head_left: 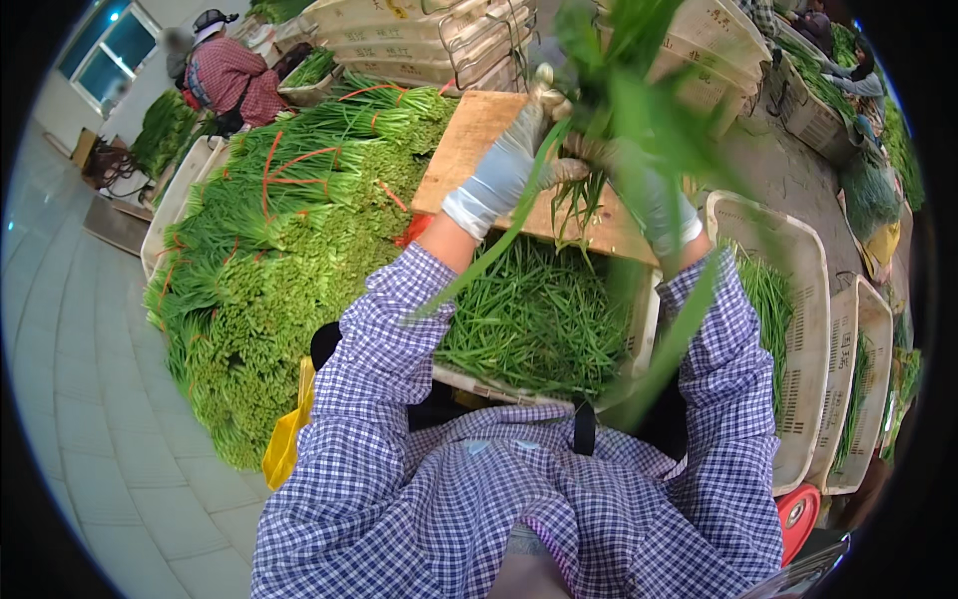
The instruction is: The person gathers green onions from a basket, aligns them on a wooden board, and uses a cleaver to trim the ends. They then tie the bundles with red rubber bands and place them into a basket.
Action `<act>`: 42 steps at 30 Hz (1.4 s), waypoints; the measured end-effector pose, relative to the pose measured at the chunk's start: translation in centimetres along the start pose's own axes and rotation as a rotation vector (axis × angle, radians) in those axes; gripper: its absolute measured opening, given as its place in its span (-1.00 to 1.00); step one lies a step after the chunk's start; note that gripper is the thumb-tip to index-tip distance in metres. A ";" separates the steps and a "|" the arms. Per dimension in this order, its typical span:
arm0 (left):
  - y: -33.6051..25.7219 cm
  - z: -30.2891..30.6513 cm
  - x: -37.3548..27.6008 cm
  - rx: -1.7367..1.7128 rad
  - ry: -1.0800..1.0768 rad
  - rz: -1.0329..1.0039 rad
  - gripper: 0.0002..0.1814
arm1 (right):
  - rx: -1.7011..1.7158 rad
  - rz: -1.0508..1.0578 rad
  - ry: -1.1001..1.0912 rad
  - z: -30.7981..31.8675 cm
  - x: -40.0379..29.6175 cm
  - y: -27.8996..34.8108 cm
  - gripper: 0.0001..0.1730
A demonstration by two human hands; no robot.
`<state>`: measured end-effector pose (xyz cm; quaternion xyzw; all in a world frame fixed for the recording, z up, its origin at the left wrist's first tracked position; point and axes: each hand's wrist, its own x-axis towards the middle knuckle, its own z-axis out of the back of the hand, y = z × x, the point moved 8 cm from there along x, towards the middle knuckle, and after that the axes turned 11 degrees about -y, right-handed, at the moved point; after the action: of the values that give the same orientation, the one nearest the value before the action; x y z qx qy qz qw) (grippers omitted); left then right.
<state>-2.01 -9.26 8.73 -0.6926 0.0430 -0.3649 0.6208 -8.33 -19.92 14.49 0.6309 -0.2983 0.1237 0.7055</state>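
Up over a wooden board (468,161), both my hands are on a bunch of long green leaves (640,105), which look like garlic chives. My left hand (520,161), in a pale glove, closes on the bunch from the left. On the other side, my right hand (662,202), also gloved, holds the bunch, its fingers mostly hidden behind blurred leaves. Thin leaf ends hang beneath the hands over the board. The board lies across the far part of a plastic crate (645,329) before me. Loose green leaf trimmings (531,322) lie in that crate.
Many bundled greens (299,224) with red ties are piled on my left, by a yellow bag (288,442). Plastic crates (804,329) with greens stand on my right, near a red round object (799,520). Stacked crates (389,45) and a seated person (232,75) are farther off.
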 end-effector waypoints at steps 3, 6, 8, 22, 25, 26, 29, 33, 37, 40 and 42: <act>7.9 -1.2 0.6 0.023 0.125 0.134 -0.24 | -0.128 -0.188 0.171 0.7 -0.3 -9.3 -0.34; 15.9 -0.8 -0.3 -0.913 -0.092 0.659 -0.58 | -0.444 0.121 0.202 1.2 0.0 -13.6 -0.20; 15.7 0.2 0.6 -0.484 -0.020 0.347 -0.59 | -0.564 0.217 0.221 -0.1 1.0 -12.7 -0.26; 0.5 -2.2 -4.5 -0.711 -0.379 0.266 -0.62 | -0.455 -0.010 0.244 -0.7 0.2 -2.2 -0.01; -0.6 -0.2 -5.9 -0.781 -0.376 0.320 -0.64 | -0.557 0.024 0.123 4.2 -5.2 -3.1 0.08; -1.1 1.2 -6.5 -0.819 -0.401 0.279 -0.64 | -0.481 -0.096 0.190 4.6 -7.4 -3.6 0.10; -1.4 2.9 -7.3 -0.893 -0.534 0.333 -0.65 | -0.259 -0.442 0.369 5.8 -15.0 -5.5 0.09; -2.3 4.1 -8.7 -0.721 -0.668 0.316 -0.70 | 0.034 -0.937 0.263 3.2 -20.8 -5.3 -0.36; -3.9 6.9 -9.4 -0.753 -0.811 0.258 -0.72 | -0.594 -0.547 0.354 7.3 -23.8 -8.8 -0.72; -5.0 7.2 -10.1 -0.591 -0.856 0.238 -0.75 | -0.775 -0.381 0.004 9.5 -22.3 -6.7 -0.62; -4.7 5.9 -10.5 -0.637 -0.809 0.242 -0.76 | -0.836 -0.072 -0.124 6.1 -18.4 -0.1 -0.36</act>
<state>-8.22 2.02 8.40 -0.9224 -0.0118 0.0369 0.3843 -24.47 -22.11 3.99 0.3067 -0.3427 -0.0708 0.8851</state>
